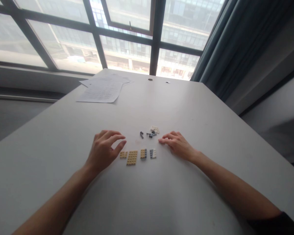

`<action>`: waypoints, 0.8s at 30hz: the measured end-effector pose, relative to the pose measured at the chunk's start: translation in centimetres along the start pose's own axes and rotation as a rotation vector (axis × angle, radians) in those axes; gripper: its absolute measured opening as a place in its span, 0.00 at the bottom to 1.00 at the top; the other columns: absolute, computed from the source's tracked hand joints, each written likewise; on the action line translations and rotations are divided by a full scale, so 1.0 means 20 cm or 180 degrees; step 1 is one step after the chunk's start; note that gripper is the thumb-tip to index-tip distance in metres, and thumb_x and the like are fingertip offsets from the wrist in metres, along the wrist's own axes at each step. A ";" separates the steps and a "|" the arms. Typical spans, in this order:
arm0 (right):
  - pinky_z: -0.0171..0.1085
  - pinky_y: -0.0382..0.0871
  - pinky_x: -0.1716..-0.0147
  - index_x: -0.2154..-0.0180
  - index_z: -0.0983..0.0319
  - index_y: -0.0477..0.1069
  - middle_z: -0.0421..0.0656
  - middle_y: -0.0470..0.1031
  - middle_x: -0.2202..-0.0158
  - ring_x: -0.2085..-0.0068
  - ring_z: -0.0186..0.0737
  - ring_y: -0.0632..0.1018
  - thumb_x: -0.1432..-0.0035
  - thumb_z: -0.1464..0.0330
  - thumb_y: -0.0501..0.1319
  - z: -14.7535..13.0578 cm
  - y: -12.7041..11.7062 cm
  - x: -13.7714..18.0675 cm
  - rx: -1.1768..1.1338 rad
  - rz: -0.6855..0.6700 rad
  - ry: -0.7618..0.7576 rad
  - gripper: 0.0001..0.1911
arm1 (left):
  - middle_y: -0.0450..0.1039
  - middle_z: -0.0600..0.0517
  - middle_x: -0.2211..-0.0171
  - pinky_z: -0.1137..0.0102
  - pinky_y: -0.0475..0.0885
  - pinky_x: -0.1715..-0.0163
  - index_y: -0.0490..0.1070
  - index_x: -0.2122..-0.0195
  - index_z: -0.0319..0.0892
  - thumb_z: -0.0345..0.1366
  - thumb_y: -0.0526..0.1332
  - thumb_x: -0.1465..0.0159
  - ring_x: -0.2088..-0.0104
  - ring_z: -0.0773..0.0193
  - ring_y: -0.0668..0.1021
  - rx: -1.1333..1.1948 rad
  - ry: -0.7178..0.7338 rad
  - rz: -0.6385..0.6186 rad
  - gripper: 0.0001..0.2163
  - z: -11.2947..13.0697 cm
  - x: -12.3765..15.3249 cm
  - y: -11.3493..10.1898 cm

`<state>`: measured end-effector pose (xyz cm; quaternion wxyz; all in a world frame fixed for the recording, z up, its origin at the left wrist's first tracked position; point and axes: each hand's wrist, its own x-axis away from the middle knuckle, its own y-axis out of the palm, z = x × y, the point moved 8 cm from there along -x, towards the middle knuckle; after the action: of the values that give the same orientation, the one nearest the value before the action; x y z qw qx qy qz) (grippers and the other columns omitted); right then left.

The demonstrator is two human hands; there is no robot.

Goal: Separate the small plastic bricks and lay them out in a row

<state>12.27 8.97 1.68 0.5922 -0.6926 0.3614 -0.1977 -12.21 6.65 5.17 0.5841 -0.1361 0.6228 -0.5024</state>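
Observation:
My left hand (106,145) rests on the table left of the toy bricks, thumb and forefinger apart with nothing between them. Close to its thumb lies a small tan brick plate (123,154), and beside that a larger tan plate (132,157). Farther right are a tan and grey brick piece (143,153) and a grey and white one (153,153). My right hand (175,143) lies to the right of the pieces, fingers stretched toward them and holding nothing visible. Near its fingertips are small dark grey parts (151,134) and white plates (155,129). Another small dark piece (141,134) sits between the hands.
The white table (171,107) carries several printed sheets of paper (100,89) at its far left. Two round spots, one a dark cable hole (150,79), are near the far edge. Beyond stand a large window (127,49) and a dark blue curtain (222,49) on the right.

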 end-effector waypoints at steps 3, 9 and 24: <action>0.41 0.58 0.52 0.48 0.54 0.70 0.45 0.74 0.55 0.53 0.43 0.70 0.40 0.80 0.51 -0.03 -0.01 -0.02 0.0276 -0.0134 -0.0185 0.24 | 0.76 0.50 0.63 0.60 0.64 0.54 0.75 0.66 0.45 0.40 0.58 0.37 0.58 0.57 0.74 -0.0006 -0.0026 -0.0011 0.08 -0.01 0.01 0.00; 0.38 0.57 0.54 0.46 0.54 0.68 0.46 0.74 0.60 0.58 0.40 0.71 0.37 0.76 0.52 -0.04 -0.04 -0.07 0.0252 -0.0291 -0.0275 0.21 | 0.76 0.50 0.63 0.60 0.64 0.54 0.75 0.66 0.45 0.40 0.58 0.37 0.59 0.58 0.74 -0.0012 0.0017 -0.0018 0.08 -0.01 0.01 0.01; 0.35 0.67 0.63 0.48 0.65 0.66 0.43 0.70 0.66 0.67 0.35 0.70 0.33 0.63 0.48 -0.10 -0.05 0.10 -0.2912 -0.0498 0.0764 0.19 | 0.76 0.50 0.63 0.60 0.65 0.55 0.75 0.66 0.45 0.38 0.59 0.38 0.59 0.58 0.74 -0.0005 0.0187 0.0061 0.06 0.06 0.01 -0.01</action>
<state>12.46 6.28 2.80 0.1639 -0.8795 0.4239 -0.1409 -11.42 5.85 5.46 0.5703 -0.1158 0.6414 -0.5000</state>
